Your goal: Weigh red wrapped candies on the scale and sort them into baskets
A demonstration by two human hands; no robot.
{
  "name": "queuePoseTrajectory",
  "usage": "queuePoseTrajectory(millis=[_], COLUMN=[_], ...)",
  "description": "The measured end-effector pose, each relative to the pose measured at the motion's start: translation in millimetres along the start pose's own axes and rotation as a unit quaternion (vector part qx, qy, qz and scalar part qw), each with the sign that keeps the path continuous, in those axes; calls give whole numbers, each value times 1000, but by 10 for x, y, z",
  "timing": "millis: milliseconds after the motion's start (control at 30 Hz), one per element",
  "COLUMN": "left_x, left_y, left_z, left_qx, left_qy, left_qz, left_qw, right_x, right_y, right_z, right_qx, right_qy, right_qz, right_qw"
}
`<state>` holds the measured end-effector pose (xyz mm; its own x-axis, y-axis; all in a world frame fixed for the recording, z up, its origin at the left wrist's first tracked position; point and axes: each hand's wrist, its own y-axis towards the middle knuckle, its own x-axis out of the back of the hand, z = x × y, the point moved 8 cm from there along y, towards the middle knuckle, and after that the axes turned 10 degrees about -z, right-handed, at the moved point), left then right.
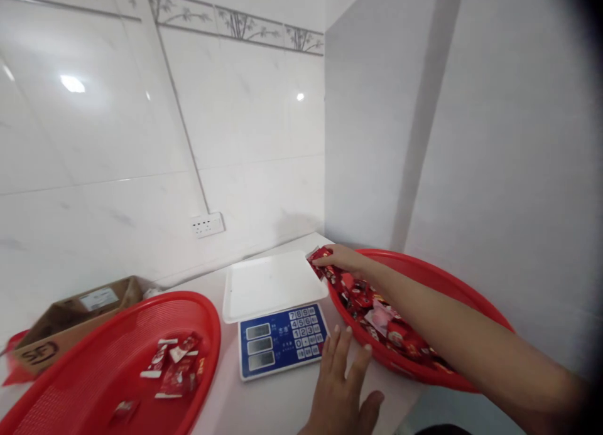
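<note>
My right hand (346, 260) is closed on red packets (320, 257), held at the far left rim of the right red basket (452, 275), beside the scale's white pan. Many small red packets (396, 334) and a few pink ones fill that basket. My left hand (340, 378) holds nothing; its fingers are spread, with the tips near the basket's near rim and the scale's lower right corner. The digital scale (285, 341) has a blue keypad panel, and its white pan (271, 283) bears nothing. Its displays look blank.
A second red basket (210, 325) stands at the left with several red packets (176, 366) inside. Behind it is an open cardboard box (70, 319). A tiled wall with a power socket (208, 225) rises behind the white table (264, 403); a grey wall (499, 171) bounds the right.
</note>
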<state>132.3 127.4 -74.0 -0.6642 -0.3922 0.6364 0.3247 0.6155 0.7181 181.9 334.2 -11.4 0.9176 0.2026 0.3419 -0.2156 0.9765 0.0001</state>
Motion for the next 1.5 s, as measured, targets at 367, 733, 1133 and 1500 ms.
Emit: queuePoseTrajectory(millis=[367,733,1133,1500], left_x=[907,807,792,778], left_y=[-602,-761,-766,-759], left_z=[832,808,865,866], left_qx=[118,110,129,123], left_qy=[84,28,24,18], left_qz=[-219,-255,-251,-240], left_qw=[965,960,959,963], right_x=[-942,-952,-881,-1059], right_y=[290,314,285,126], right_z=[120,253,179,212], right_qx=[-17,5,11,102], right_qy=[38,-5,-1,-108], right_qz=[27,-40,-54,13], right_qw=[999,999,998,989])
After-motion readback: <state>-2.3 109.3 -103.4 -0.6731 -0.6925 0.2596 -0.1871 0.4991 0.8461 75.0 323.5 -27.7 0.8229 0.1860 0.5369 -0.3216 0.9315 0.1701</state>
